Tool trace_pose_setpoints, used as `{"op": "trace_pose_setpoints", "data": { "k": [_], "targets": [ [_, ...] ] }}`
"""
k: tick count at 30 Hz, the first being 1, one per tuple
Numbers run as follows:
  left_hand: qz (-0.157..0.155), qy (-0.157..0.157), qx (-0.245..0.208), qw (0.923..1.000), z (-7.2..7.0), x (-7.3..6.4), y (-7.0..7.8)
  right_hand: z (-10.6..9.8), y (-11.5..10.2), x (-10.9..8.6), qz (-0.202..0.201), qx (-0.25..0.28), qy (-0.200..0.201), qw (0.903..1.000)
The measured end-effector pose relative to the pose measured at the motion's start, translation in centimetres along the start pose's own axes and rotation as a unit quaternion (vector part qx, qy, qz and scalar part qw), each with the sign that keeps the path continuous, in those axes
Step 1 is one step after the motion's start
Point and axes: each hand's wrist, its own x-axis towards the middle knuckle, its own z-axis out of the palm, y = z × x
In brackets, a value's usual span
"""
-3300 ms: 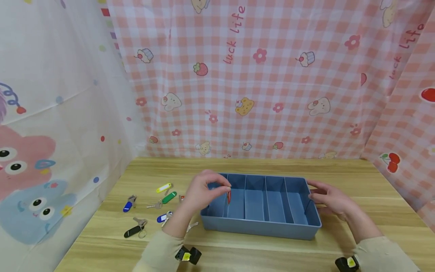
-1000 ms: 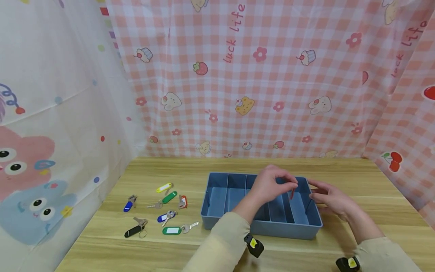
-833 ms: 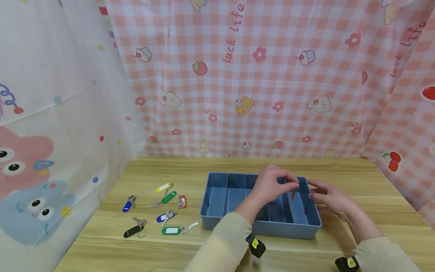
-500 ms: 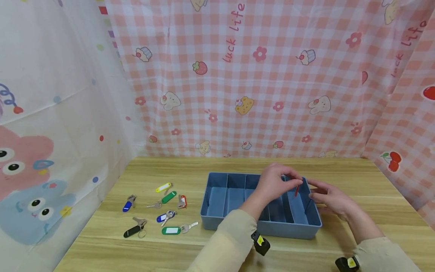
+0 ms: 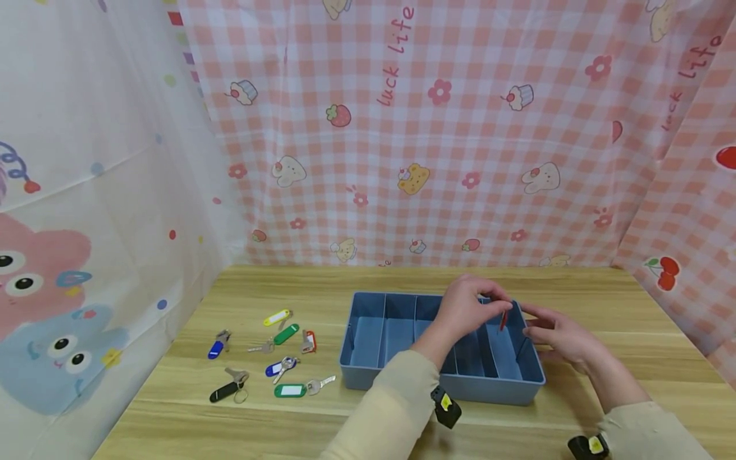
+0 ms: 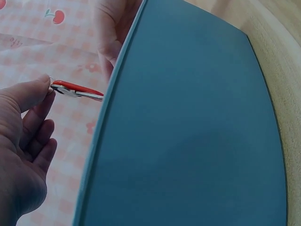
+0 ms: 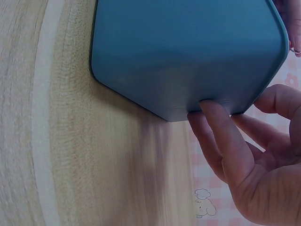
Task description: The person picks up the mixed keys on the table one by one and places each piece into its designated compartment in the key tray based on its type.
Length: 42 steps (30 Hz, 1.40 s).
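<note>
My left hand pinches a key with a red tag between thumb and fingertips, over the rightmost compartment of a blue divided box. In the left wrist view, the red tag and metal key stick out from the fingertips of the left hand, partly behind the box wall. My right hand holds the box's right end, thumb at the rim. Seen from the right wrist, fingers of the right hand touch the outer end wall.
Several tagged keys lie left of the box: yellow, green, red, blue, another blue, black and a green one with a white label. Patterned cloth hangs behind the wooden table.
My left hand has carried the red-tagged key rightward from the box's left compartments to the rightmost one, shifting only slightly lately. The right hand stays at the box's end.
</note>
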Motion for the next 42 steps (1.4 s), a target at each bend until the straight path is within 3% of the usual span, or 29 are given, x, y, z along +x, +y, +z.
{"op": "trace_pose_setpoints", "data": {
  "k": [10, 19, 33, 42],
  "targets": [
    [-0.014, -0.019, 0.009, 0.9997, 0.3, 0.1, -0.2, -0.1, 0.2, 0.1, 0.000, -0.005, 0.002, 1.0000],
    [0.014, -0.039, -0.026, 0.9988, -0.2, -0.5, -0.4, -0.1, 0.0, 0.1, 0.000, -0.007, -0.001, 1.0000],
    [0.046, -0.094, -0.034, 0.9939, -1.6, -1.9, 0.6, -0.1, 0.0, -0.1, 0.000, -0.011, -0.003, 0.9999],
    [0.071, -0.095, -0.025, 0.9927, -2.9, -3.0, 0.7, 0.0, -0.1, 0.0, 0.002, -0.011, -0.006, 0.9999]
  ]
}}
